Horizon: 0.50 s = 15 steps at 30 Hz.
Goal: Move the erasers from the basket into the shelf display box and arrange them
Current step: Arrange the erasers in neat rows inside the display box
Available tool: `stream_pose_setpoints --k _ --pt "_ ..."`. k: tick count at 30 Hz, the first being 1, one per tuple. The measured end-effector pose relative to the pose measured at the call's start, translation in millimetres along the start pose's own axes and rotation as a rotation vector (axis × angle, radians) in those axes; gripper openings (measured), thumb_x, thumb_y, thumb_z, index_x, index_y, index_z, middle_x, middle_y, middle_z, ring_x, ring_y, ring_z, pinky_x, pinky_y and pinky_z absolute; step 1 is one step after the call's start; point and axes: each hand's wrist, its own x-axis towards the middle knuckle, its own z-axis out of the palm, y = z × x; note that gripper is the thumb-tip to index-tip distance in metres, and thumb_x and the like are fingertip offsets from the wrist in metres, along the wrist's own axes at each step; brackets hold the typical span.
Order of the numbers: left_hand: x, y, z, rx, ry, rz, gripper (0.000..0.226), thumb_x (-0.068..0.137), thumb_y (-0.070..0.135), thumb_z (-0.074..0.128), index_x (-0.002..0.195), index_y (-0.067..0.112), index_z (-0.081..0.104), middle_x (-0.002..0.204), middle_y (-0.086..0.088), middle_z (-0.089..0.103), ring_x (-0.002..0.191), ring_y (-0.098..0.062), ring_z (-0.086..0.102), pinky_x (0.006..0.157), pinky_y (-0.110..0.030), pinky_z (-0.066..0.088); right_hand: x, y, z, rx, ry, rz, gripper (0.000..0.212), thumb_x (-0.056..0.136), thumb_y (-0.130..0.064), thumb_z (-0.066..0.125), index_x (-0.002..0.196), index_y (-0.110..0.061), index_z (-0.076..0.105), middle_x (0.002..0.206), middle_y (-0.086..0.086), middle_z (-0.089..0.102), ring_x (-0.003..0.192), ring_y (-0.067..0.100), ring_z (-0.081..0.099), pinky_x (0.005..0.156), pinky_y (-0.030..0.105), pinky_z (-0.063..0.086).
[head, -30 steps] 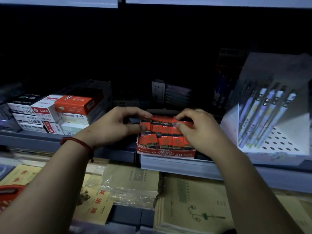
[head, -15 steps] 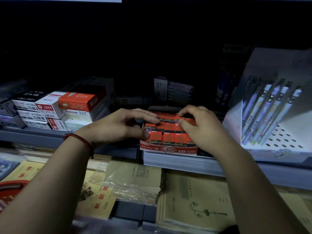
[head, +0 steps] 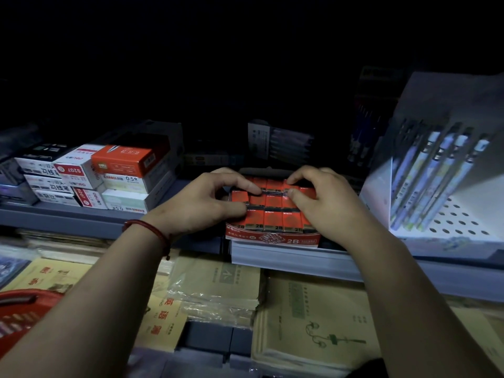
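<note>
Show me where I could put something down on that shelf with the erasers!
One bare strip of grey shelf lies between the stacked pen boxes and the display box, partly under the left hand. The box is packed with erasers that both hands pinch. The right hand and pen stand crowd its other side. Notebooks cover the shelf below.

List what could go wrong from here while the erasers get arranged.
1. The left hand and right hand pinch the tightly packed erasers; squeezing one row might pop neighbours out of line.
2. The display box sits at the front edge of the shelf; a pull towards the person could tip it onto the notebooks below.
</note>
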Motion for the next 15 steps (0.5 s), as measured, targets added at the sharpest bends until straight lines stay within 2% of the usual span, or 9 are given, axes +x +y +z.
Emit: stream_pose_setpoints --k 2,5,9,10,12,13,15 --pt "2 -2 0 0.065 0.007 0.028 0.031 0.086 0.007 0.073 0.106 0.029 0.075 0.126 0.005 0.052 0.117 -0.011 0.057 0.091 -0.030 0.058 0 0 0 0.013 -0.004 0.000 0.019 0.097 -0.035 0.057 0.116 -0.032 0.061 0.109 -0.007 0.048 0.091 0.008 0.056 0.072 0.031 0.057" --pt "3 -4 -3 0.063 -0.018 0.020 0.024 0.083 0.010 0.076 0.099 0.028 0.074 0.125 0.005 0.051 0.119 -0.011 0.055 0.087 -0.033 0.060 -1 1 0 0.029 -0.014 0.001 0.019 0.098 -0.035 0.057 0.117 -0.032 0.060 0.110 -0.006 0.049 0.089 0.006 0.056 0.069 0.030 0.057" --pt "2 -5 -7 0.080 -0.048 0.094 0.024 0.064 0.034 0.073 0.088 0.031 0.072 0.121 0.002 0.053 0.116 -0.006 0.055 0.086 -0.022 0.056 -1 1 -1 0.004 -0.007 -0.010 0.020 0.098 -0.036 0.057 0.117 -0.033 0.060 0.109 -0.008 0.049 0.087 0.002 0.052 0.072 0.023 0.049" --pt "2 -5 -7 0.067 -0.059 0.103 0.022 0.065 0.032 0.074 0.087 0.030 0.073 0.120 0.001 0.054 0.116 -0.007 0.056 0.086 -0.020 0.054 -1 0 -2 0.000 -0.009 -0.012 0.021 0.098 -0.036 0.057 0.118 -0.033 0.060 0.110 -0.007 0.049 0.088 0.003 0.052 0.072 0.022 0.048" --pt "1 -6 -9 0.056 -0.076 0.119 0.019 0.074 0.016 0.081 0.089 0.025 0.075 0.120 -0.001 0.055 0.116 -0.013 0.058 0.086 -0.019 0.053 -1 0 -2 -0.002 -0.016 -0.007 0.021 0.098 -0.036 0.057 0.118 -0.033 0.060 0.109 -0.007 0.049 0.088 0.003 0.052 0.072 0.024 0.048" --pt "1 -7 -10 0.053 -0.080 0.116 0.023 0.078 0.008 0.083 0.093 0.023 0.076 0.120 -0.002 0.056 0.115 -0.017 0.060 0.086 -0.022 0.055 -1 1 -2 -0.002 -0.018 -0.004 0.021 0.098 -0.036 0.057 0.118 -0.033 0.060 0.109 -0.007 0.049 0.087 0.002 0.052 0.072 0.025 0.050" --pt "-3 -6 -14 0.006 -0.102 0.068 0.032 0.078 0.009 0.083 0.105 0.023 0.076 0.121 -0.006 0.060 0.109 -0.031 0.064 0.088 -0.036 0.059 0 1 -2 0.005 -0.021 0.001 0.021 0.097 -0.037 0.058 0.117 -0.034 0.061 0.108 -0.008 0.049 0.085 0.002 0.053 0.073 0.028 0.052"
